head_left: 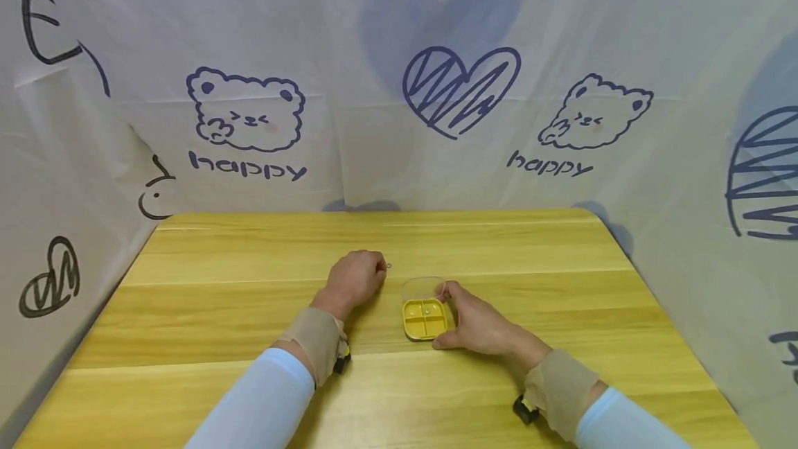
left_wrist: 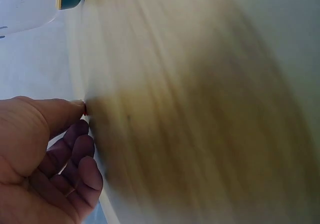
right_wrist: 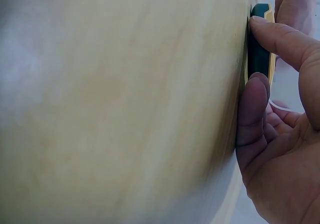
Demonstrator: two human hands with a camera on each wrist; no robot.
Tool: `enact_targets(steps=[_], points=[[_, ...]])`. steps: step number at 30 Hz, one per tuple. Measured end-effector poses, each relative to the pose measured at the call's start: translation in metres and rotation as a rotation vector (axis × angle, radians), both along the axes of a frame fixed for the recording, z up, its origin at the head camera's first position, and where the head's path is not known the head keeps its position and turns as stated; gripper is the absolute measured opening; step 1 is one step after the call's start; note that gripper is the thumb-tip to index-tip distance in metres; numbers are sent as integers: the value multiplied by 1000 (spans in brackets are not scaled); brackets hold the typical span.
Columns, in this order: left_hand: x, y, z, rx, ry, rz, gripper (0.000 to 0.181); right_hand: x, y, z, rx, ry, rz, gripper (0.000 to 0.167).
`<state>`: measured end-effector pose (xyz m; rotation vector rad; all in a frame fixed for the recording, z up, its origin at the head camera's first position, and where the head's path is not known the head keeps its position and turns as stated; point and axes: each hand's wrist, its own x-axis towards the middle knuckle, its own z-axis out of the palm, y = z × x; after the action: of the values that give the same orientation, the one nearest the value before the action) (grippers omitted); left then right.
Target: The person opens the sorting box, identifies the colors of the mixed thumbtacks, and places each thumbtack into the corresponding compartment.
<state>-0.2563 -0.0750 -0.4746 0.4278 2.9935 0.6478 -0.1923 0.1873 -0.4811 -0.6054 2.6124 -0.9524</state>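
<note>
So the right hand (head_left: 480, 324) has its thumb and fingers round the right side of a small yellow-and-dark-green four-compartment box (head_left: 414, 328) on the yellowish wood-grain table (head_left: 530, 255), clear lid (head_left: 424, 287) open behind. Left hand (head_left: 357, 277) is just left, fingertips right by a tiny round piece (head_left: 388, 265), red speck (left_wrist: 84, 110) at the thumb tip, but honestly can't tell if it's pinching anything.

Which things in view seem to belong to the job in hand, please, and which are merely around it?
Apparently the job's: yellow divided box, held by the right hand; its clear lid; tiny round piece beside the left hand.

Merely around: wooden table, decorated sheet, wrist cameras.
</note>
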Motion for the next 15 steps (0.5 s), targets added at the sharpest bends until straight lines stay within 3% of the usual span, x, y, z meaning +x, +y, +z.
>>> enact_targets(steps=[9,15], points=[[2,-4,-1,-59,45,14,16,0,0,1,5,10,4,79],[5,-9,0,-101,41,79,14,0,0,1,-4,7,1,79]])
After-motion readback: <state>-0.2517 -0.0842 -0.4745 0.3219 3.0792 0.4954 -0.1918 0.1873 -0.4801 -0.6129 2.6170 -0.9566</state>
